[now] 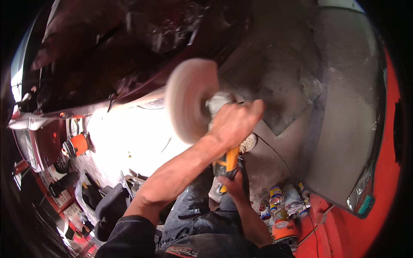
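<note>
A yellow and black polisher (227,162) with a silvery head is in both my hands. My left hand (236,122) is closed over the tool's head end, its far fingers slightly blurred. Lower down, my right hand (232,184) grips the rear of the yellow body. The large pale round buffing pad (187,101) is smeared by motion and faces left. Beside it runs the lower edge of a dark red, glossy car body (116,47); I cannot tell whether the pad touches it.
A large grey panel (348,107) leans by a red wall (389,176) at right. Bottles and cans (277,200) stand at lower right, near an orange container (285,231). A dark cord (275,150) crosses the floor. At left are an orange canister (77,145) and a black seat (112,208).
</note>
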A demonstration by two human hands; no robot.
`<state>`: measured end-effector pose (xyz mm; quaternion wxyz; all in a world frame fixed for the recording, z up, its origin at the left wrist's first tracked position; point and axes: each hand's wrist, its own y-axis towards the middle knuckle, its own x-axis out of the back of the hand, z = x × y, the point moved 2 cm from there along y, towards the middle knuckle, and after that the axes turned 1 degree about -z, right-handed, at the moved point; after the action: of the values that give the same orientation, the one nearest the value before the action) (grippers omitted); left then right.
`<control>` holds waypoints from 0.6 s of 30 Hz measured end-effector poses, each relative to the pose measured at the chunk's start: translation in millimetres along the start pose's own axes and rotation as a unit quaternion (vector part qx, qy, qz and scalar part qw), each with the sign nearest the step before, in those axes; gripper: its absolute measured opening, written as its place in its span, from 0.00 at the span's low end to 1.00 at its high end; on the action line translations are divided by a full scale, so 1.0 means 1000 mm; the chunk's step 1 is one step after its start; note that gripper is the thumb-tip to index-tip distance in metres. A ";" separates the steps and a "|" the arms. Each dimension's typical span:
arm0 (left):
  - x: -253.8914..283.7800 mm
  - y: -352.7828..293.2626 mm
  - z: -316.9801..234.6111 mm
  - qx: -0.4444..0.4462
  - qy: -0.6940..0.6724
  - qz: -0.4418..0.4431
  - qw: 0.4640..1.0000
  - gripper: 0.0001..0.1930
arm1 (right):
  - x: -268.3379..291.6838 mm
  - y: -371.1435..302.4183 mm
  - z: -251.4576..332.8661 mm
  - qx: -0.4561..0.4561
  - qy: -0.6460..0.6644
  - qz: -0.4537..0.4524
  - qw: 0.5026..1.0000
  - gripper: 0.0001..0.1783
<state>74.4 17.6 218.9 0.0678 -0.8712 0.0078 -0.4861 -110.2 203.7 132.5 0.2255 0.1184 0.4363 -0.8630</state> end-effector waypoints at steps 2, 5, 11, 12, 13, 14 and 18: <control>-0.007 0.018 0.000 -0.036 0.001 -0.012 0.999 0.12 | 0.014 0.010 0.000 -0.018 -0.006 -0.038 0.999 0.33; -0.019 0.025 0.014 -0.031 -0.012 -0.019 0.999 0.11 | 0.000 0.019 0.009 -0.027 -0.020 -0.087 0.996 0.30; 0.003 -0.068 0.040 0.010 -0.031 -0.018 0.999 0.14 | -0.030 -0.025 -0.037 0.006 -0.154 -0.041 0.987 0.35; 0.009 -0.086 0.050 0.013 -0.024 -0.023 0.999 0.13 | -0.034 -0.029 -0.049 -0.012 -0.161 0.000 0.987 0.39; 0.015 -0.105 0.064 0.021 -0.012 -0.027 0.999 0.12 | -0.053 -0.033 -0.029 0.021 -0.331 0.018 0.943 0.42; 0.025 -0.118 0.070 0.038 -0.010 -0.032 0.999 0.13 | -0.057 -0.034 -0.049 -0.009 -0.285 0.016 0.958 0.43; 0.048 -0.153 0.094 0.069 0.002 -0.083 0.994 0.16 | -0.081 -0.033 -0.078 -0.028 -0.254 0.008 0.967 0.49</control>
<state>171.2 175.5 230.5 0.0867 -0.8613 -0.0978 -0.4910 -55.1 306.4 141.9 0.3392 -0.1076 0.3876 -0.8504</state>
